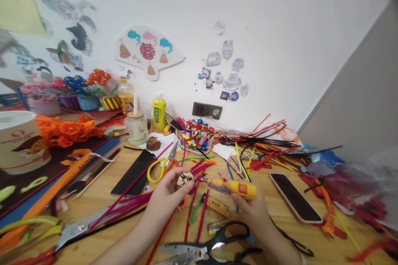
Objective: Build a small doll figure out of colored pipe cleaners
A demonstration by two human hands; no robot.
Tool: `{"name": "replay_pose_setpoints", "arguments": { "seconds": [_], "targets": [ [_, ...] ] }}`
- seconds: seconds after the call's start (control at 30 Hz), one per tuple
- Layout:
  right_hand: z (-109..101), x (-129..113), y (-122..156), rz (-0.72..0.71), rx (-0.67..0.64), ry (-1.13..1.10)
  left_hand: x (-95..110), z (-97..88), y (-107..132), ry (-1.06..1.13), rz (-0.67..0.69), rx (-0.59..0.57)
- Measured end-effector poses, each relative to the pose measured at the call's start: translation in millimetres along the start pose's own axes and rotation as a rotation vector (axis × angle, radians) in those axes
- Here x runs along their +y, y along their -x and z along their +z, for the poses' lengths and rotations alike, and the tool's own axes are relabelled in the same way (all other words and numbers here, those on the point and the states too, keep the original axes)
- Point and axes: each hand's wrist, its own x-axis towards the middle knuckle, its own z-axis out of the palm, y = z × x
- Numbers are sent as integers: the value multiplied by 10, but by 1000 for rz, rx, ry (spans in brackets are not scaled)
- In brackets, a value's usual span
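My left hand (169, 190) pinches a small round craft piece (185, 179), cream with dark streaks and a magenta part below it. My right hand (248, 205) is wrapped round a yellow hot glue gun (242, 188), its tip pointing left, close to the piece. Whether the tip touches the piece I cannot tell. Below the hands lie black-handled scissors (205, 248), a brown cardboard-like stick (217, 205) and a green curled pipe cleaner (195, 211). Magenta pipe cleaners (133, 201) stretch across the table beside my left forearm.
A black phone (133, 174) lies left, another phone (295, 196) right. Yellow-handled scissors (157, 170) sit behind my left hand. At the back stand a tray of small figures (195, 134), a yellow-green bottle (159, 112) and a candle jar (137, 128). A paper cup (23, 145) stands at left.
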Motion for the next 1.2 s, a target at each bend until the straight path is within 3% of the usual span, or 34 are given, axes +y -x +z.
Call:
{"name": "replay_pose_setpoints", "arguments": {
  "seconds": [0.23, 0.8, 1.2],
  "targets": [
    [-2, -28, 6, -59, -10, 34, 26, -4, 4, -5, -6, 1],
    [-46, 34, -6, -45, -2, 83, 94, 17, 16, 46, 12, 57],
    [-50, -20, -13, -64, 23, 93, 3, -4, -2, 40, -6, -21]
  ]
}}
